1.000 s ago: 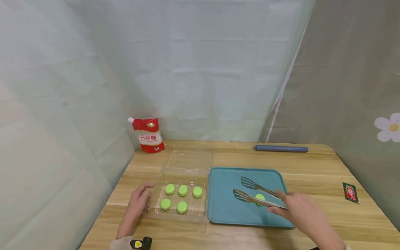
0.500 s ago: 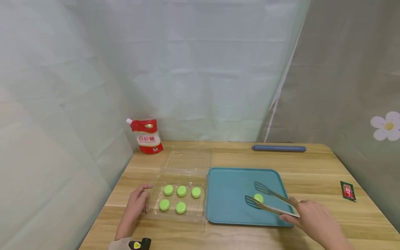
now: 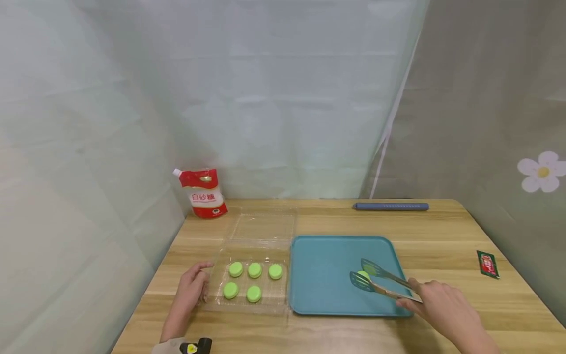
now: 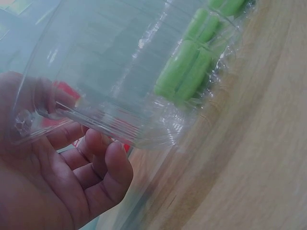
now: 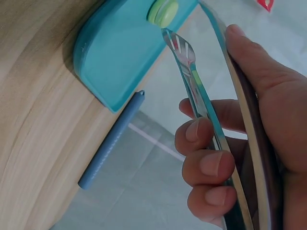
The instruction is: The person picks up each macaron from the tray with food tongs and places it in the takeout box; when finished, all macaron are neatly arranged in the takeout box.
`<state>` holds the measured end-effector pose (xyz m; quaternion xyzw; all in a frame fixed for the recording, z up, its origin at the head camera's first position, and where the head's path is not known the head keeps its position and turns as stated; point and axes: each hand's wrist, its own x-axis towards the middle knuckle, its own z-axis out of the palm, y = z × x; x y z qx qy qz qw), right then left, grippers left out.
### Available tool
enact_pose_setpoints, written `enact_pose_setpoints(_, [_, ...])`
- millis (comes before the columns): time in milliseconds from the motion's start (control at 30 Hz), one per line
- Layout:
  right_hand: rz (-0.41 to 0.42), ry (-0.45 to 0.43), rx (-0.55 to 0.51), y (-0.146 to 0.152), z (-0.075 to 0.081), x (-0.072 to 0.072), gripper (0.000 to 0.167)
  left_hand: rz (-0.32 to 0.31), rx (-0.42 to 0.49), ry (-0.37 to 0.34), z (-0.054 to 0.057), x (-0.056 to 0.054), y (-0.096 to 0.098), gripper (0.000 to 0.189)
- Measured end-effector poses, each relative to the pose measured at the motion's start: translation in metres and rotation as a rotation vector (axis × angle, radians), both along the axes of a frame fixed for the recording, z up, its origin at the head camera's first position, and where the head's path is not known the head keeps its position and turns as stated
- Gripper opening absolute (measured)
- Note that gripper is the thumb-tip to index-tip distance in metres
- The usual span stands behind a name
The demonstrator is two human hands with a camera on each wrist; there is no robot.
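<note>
- Right hand [image 3: 444, 309], at the tray's near right corner: fingers [image 5: 211, 163] wrapped round the metal tongs [image 3: 389, 293], thumb on the other arm.
- Left hand [image 3: 192, 290], left of the tray, at the clear box's outer edge: fingers curled against the rim; can't tell if they pinch it.
- Just changed: slotted ends now flank the lone green piece [image 5: 165, 13] on the tray's right half, gap narrow. Reads as lined up for a pinch; can't tell if both ends touch, so I wouldn't call it gripped.
- Vs 1 s ago: ends were wider apart and reached left past the piece; since then drawn back right and narrowed. Left hand same spot.
- Blue tray [image 3: 325, 275]: flat on the desk [image 3: 309, 337], that one piece on it.
- Clear box [image 3: 247, 307], just left of the tray, lid folded back: five green pieces [image 3: 254, 270] inside, same count as earlier.
- Beyond: red-green packet [image 3: 488, 264] right of the tray, blue bar [image 3: 391, 207] behind it, red-white pouch [image 3: 204, 194] behind and left.
</note>
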<state>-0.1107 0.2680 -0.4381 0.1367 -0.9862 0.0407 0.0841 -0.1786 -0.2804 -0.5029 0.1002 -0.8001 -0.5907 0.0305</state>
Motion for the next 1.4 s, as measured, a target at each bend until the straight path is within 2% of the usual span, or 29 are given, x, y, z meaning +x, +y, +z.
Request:
enact_pose_setpoints(167, [0.027, 0.035, -0.006, 0.002, -0.003, 0.0, 0.03, 0.005, -0.006, -0.009, -0.002, -0.001, -0.001, 0.044])
enact_pose_setpoints(533, [0.025, 0.009, -0.015, 0.003, -0.005, -0.001, 0.026, 0.012, 0.011, -0.001, 0.0, 0.001, 0.0, 0.043])
enact_pose_setpoints(900, [0.042, 0.02, -0.001, 0.001, -0.003, -0.002, 0.026, 0.002, -0.006, -0.004, -0.002, -0.001, -0.001, 0.043])
enact_pose_setpoints(1100, [0.083, 0.044, -0.02, -0.005, 0.004, -0.006, 0.024, -0.006, -0.006, -0.003, 0.0, 0.001, 0.001, 0.043])
enact_pose_setpoints(1400, [0.184, 0.077, 0.013, -0.022, 0.015, -0.019, 0.028, 0.0, 0.006, -0.021, 0.002, -0.001, -0.001, 0.044])
